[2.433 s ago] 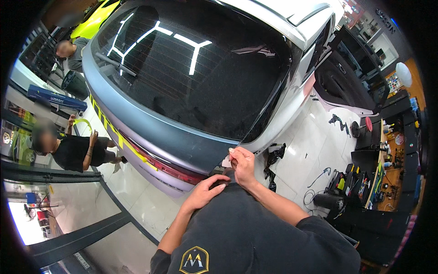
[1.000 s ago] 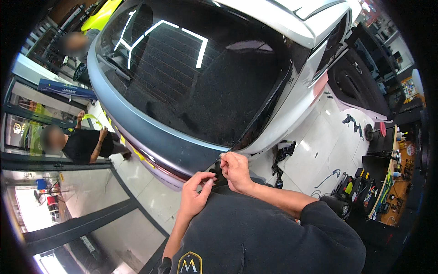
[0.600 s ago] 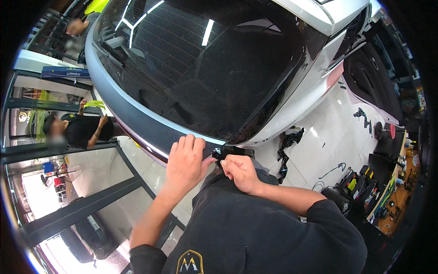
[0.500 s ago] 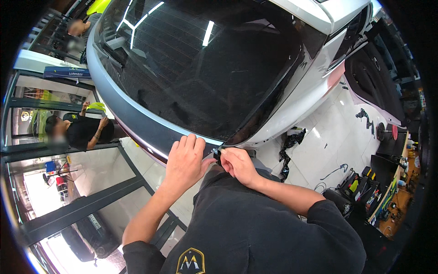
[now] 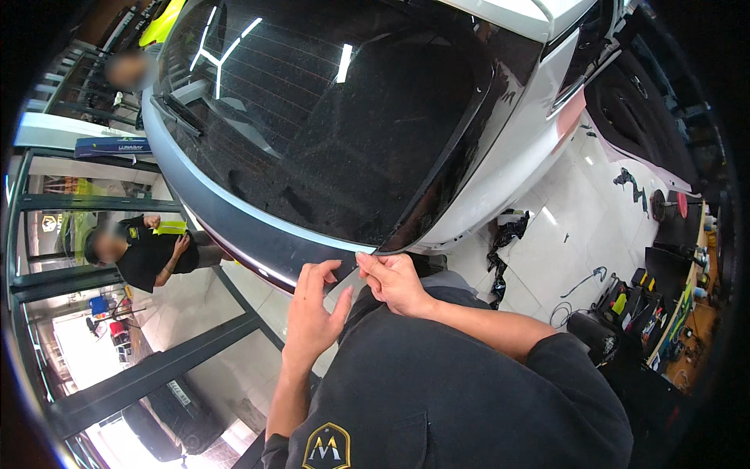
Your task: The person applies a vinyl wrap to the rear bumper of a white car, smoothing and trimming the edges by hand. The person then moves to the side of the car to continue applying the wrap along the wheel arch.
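In front of me is the rear of a white car with a dark rear window [image 5: 367,148]. A curved trim panel [image 5: 258,223], pale grey-blue along its top and dark below, runs beneath the glass. My right hand [image 5: 398,285] is closed at the panel's right end, thumb and forefinger pinched together by its corner. What they grip, if anything, is too small to make out. Just left of it, my left hand [image 5: 316,309] is open with fingers curved and thumb apart, at the dark panel's lower edge.
Crumpled black film [image 5: 500,258] lies on the tiled floor [image 5: 539,219] to the right. Beyond it are a tool bag [image 5: 629,309] and a wooden workbench [image 5: 687,344]. At left, another person [image 5: 152,254] holds a yellow-green sheet [image 5: 170,225] near dark-framed glass doors [image 5: 156,356].
My left hand has come off the panel's top edge, toward me, and its fingers have spread. The small dark shiny piece between my hands no longer shows. The other person has shifted right.
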The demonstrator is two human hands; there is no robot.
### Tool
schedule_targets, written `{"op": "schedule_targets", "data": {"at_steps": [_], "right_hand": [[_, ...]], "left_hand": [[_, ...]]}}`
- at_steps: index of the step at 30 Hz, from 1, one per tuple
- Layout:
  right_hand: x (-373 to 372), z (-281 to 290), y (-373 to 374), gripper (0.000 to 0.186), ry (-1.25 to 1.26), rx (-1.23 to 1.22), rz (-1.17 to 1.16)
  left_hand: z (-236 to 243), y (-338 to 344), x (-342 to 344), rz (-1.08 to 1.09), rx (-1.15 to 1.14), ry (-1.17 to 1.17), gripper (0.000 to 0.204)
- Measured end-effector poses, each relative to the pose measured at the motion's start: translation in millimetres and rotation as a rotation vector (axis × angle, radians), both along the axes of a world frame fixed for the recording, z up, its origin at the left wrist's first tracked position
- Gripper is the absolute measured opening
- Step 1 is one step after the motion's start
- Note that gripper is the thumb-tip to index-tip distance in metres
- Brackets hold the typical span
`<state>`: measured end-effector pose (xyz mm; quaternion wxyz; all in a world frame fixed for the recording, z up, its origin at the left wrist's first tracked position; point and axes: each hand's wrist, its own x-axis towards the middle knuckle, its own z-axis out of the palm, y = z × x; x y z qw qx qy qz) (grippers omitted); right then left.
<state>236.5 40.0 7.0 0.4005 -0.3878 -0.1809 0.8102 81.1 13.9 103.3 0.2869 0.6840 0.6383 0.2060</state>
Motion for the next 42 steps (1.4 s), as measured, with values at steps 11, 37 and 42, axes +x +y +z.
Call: {"op": "schedule_targets", "data": {"at_steps": [11, 37, 42], "right_hand": [[-14.4, 25.6, -5.4, 0.03, 0.113, -0.238, -0.22], [33.4, 56.5, -0.1, 0.032, -0.404, 0.133, -0.147], [59.5, 54.2, -0.6, 0.033, -0.38, 0.185, -0.025]], "left_hand": [[-18.2, 5.8, -18.5, -0.06, 0.049, -0.19, 0.039], [-35.7, 81.2, -7.5, -0.406, 0.601, 0.044, 0.022], [-47.4, 66.8, 2.1, -0.33, 0.665, 0.053, 0.025]]}}
